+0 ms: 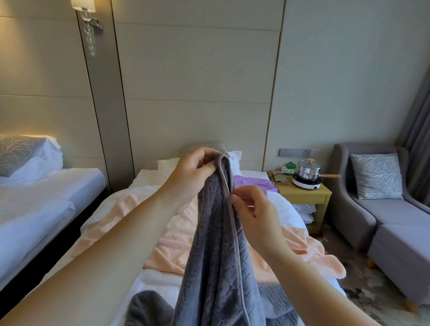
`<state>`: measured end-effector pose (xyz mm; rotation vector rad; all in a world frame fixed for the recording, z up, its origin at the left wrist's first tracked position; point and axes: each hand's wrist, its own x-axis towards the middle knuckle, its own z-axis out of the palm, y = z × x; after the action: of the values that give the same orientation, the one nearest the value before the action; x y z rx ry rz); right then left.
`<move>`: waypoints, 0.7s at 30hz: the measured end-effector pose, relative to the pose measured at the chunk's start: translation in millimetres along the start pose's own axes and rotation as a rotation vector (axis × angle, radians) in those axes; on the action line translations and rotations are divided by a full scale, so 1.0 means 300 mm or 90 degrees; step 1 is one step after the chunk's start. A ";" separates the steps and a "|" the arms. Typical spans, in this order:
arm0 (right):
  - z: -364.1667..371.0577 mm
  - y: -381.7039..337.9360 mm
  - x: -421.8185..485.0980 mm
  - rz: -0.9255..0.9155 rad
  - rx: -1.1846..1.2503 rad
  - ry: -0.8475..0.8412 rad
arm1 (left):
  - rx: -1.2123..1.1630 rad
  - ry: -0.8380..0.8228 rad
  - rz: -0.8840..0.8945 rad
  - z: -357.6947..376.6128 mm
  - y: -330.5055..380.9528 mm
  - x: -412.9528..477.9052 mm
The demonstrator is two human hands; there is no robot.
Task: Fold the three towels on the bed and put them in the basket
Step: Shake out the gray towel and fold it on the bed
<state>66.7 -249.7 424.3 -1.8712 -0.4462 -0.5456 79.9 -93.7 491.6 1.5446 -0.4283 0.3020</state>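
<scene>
Single head view, looking forward and down along bed (154, 283), close above raised forearms.

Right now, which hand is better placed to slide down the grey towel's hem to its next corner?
Probably the right hand: it pinches the piped hem of the dark grey plush towel just below the top corner, which the left hand grips.

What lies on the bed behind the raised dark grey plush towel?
A peach textured towel spread over the white bed; a purple cloth beyond. The dark grey plush towel hides the peach one's middle.
</scene>
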 end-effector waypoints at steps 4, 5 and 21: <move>0.009 -0.007 0.010 0.005 0.043 0.022 | -0.006 -0.028 -0.002 0.009 -0.005 0.002; 0.011 -0.006 0.012 -0.001 0.046 0.015 | -0.007 -0.034 -0.002 0.013 -0.004 0.003; 0.010 0.047 -0.075 -0.046 -0.013 -0.048 | -0.005 0.021 -0.003 0.009 -0.024 0.034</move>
<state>56.3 -252.9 400.0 -1.9067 -0.5615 -0.5298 92.0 -97.3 489.8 1.5299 -0.4001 0.3217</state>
